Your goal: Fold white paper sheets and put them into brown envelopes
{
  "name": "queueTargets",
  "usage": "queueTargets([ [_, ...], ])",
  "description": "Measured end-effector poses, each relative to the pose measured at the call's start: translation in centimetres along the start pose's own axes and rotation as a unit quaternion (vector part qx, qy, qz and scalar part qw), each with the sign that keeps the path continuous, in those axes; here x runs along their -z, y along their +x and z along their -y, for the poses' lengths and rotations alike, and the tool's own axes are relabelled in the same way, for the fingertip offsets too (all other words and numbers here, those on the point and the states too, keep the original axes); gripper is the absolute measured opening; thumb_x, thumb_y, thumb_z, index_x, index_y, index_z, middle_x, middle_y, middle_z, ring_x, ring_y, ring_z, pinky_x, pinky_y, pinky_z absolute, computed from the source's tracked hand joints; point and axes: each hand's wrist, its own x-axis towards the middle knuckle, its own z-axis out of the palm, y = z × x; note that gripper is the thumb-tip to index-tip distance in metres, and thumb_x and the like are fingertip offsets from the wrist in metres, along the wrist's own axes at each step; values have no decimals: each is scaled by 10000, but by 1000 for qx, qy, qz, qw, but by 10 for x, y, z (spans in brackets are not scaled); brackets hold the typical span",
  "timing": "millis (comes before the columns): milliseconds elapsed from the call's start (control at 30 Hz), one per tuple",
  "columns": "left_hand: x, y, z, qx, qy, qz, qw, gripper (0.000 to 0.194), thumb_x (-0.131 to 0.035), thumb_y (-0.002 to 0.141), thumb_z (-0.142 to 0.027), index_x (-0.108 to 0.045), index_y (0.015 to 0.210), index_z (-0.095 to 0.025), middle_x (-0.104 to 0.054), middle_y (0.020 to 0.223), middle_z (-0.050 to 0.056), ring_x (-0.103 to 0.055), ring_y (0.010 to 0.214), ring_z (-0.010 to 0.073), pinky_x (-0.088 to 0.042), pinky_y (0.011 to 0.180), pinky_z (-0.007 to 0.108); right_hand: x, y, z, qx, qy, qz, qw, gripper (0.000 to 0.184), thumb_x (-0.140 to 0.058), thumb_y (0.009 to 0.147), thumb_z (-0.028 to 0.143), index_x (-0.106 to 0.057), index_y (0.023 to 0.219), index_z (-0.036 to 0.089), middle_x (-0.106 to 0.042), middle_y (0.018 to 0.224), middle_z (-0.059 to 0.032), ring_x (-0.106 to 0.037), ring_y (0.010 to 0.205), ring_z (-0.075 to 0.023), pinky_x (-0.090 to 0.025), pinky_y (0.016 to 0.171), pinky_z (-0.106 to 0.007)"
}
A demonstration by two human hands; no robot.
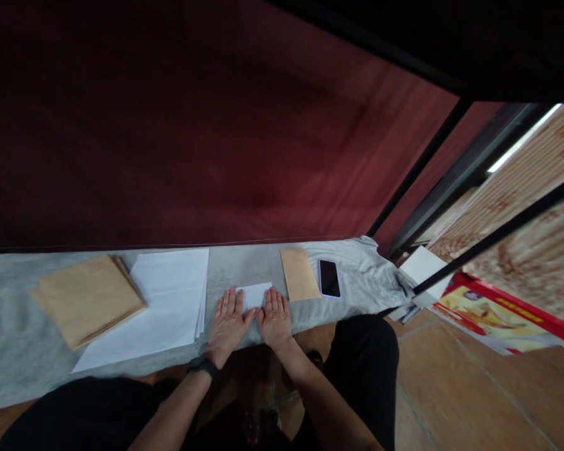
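Head view: small white paper [255,294] on the grey cloth [244,264], under both hands. Left hand [228,324] at its 8 o'clock, right hand [276,319] at its 4 — both flat, fingers extended, grasping nothing, fingers on the paper. Containers: brown envelope stack [91,297] at 9 o'clock, partly over white sheets [169,307]; single brown envelope [299,274] at 2; red-yellow box [498,316] at 3, off the cloth. Contents of all: can't tell. Count: one small paper, one lone envelope, one phone [329,279] just right of it, one red-yellow box; stack and sheets several each, exact number unreadable. Fingers hide the paper's lower corners — box runs off the frame at 3.
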Motion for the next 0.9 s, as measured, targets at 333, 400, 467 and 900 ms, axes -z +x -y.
queueTargets([
  [333, -3, -43, 8, -64, -29, -78, 995, 636, -272, 1010, -463, -465, 1483, -85, -432, 1559, 175, -380, 1468, 292, -268, 1207, 504, 2, 0, -12, 44, -5, 5, 999, 617, -420, 1027, 455, -427, 1508, 68, -435, 1545, -172, -443, 1421, -285, -325, 1173, -436],
  [400, -2, -54, 12, -90, -31, -97, 991, 627, -268, 1016, -475, -485, 1473, -107, -447, 1553, 169, -377, 1470, 295, -275, 1203, 513, 5, 1, -17, 60, -8, 20, 998, 627, -423, 1025, 468, -420, 1514, 76, -429, 1551, -165, -434, 1427, -284, -323, 1176, -425],
  [467, -3, -62, 15, -103, -28, -117, 987, 646, -277, 1016, -497, -496, 1462, -85, -448, 1546, 194, -379, 1467, 312, -297, 1193, 515, 9, 2, -20, 70, -8, 40, 997, 644, -420, 1025, 493, -411, 1522, 84, -426, 1554, -165, -425, 1433, -283, -321, 1179, -419],
  [900, -6, -63, 19, -142, -40, -164, 975, 610, -341, 1000, -540, -506, 1470, -188, -402, 1579, 190, -407, 1440, 349, -346, 1147, 534, 50, 13, -37, 145, 17, 179, 973, 584, -416, 1018, 571, -381, 1546, 324, -287, 1643, -103, -344, 1481, -307, -321, 1185, -461],
])
